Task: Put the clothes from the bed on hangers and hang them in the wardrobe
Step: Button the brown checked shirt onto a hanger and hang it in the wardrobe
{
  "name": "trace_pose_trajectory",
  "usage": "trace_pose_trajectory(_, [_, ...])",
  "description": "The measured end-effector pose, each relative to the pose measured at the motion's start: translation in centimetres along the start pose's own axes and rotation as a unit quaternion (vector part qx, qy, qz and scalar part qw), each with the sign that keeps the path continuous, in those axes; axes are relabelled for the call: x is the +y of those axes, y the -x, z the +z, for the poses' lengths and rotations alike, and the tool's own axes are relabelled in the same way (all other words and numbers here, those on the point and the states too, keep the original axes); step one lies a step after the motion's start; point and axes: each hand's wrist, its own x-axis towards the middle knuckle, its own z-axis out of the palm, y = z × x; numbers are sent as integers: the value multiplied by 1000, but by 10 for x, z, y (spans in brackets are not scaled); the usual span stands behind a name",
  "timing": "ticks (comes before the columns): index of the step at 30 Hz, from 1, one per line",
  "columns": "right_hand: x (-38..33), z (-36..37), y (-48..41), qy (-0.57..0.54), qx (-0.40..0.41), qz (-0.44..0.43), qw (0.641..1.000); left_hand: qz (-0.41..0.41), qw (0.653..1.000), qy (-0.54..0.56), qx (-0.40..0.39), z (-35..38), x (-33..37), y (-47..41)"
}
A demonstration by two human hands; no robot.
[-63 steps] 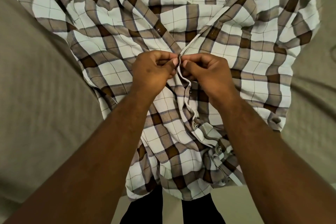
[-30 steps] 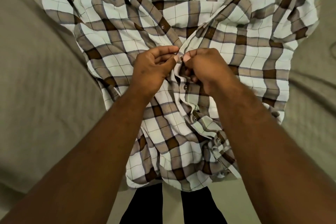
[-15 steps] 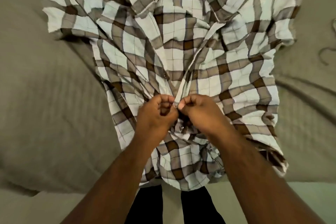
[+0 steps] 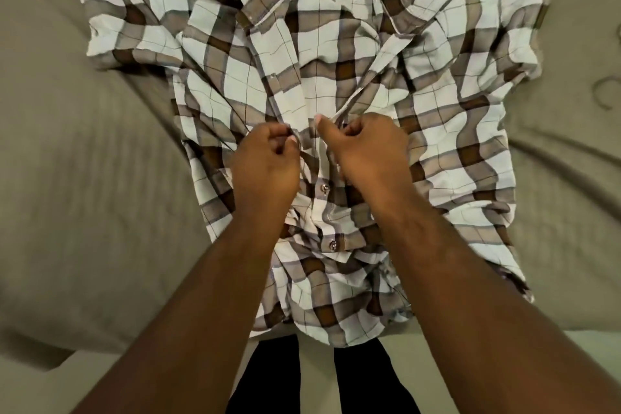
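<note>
A brown-and-white plaid shirt (image 4: 453, 118) lies spread front-up on the bed, collar away from me, hem hanging over the near edge. My left hand (image 4: 265, 161) pinches the left front edge of the shirt at mid-chest. My right hand (image 4: 366, 148) pinches the right front edge beside it, thumb up. A small gap separates the two hands. Two fastened snap buttons show below them on the placket. Above my hands the front lies open. No hanger is in view.
The bed (image 4: 84, 178) has a taupe cover with folds running off to the right. A thin loop shape (image 4: 605, 91) lies on the cover at the far right. My dark trouser legs (image 4: 268, 376) stand against the bed's near edge.
Both hands have moved up the placket to a higher spot on the shirt, leaving another snap closed below. My view has pulled back, showing the whole shirt.
</note>
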Motion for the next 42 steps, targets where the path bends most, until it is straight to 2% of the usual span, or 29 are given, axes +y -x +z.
trace_pose_trajectory(4, [6, 12, -11, 50, 7, -11, 999, 108, 992, -39, -55, 14, 6, -4])
trace_pose_trajectory(6, [10, 9, -9, 47, 9, -12, 999, 122, 990, -45, -57, 20, 2, -1])
trace_pose_trajectory(10, [17, 5, 1, -32, 31, -9, 999, 110, 993, -31, 3, 27, -10, 2])
trace_pose_trajectory(15, [20, 0, 6, -112, 76, -16, 991, 100, 993, -58, 13, 31, -11, 1])
trace_pose_trajectory(21, [15, 0, 0, -49, 39, -99, 993, 81, 994, -69, 11, 29, -2, -4])
trace_pose_trajectory(27, [22, 6, -8, -41, 7, -98, 994, 36, 999, -7, -21, 25, -2, -12])
trace_pose_trajectory(34, [31, 9, -12, -101, -24, -73, 992, 9, 999, 2, -51, 25, -2, -19])
trace_pose_trajectory(42, [31, 5, -11, -109, -34, -83, 990, 5, 997, 10, -77, 20, 0, -21])
